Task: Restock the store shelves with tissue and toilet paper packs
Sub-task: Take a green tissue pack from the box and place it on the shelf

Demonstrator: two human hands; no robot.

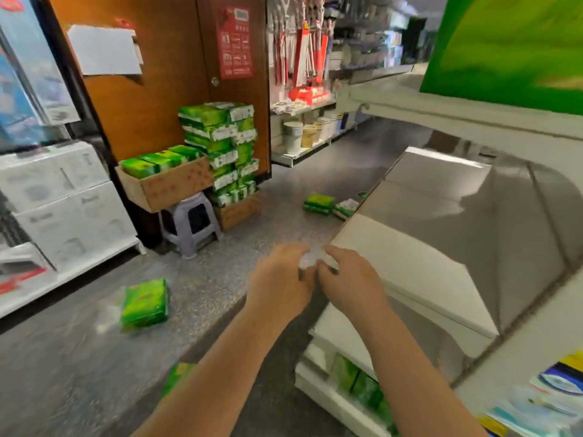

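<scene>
Hands meet above the floor, left hand [279, 275] and right hand [350, 279] both pinching what looks like a crumpled clear wrapper [307, 261]; blur hides detail. Green tissue packs [362, 384] sit on the low shelf [328, 402] beneath. Another pack [145, 302] lies on the floor [220, 279], a tall stack [227, 152] by the door [164, 74].

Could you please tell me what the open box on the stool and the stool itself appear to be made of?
The box looks like plain brown corrugated cardboard: matte, with faint red print. The stool seems to be moulded plastic, pale grey-lilac with a slight sheen and one-piece legs.
</scene>
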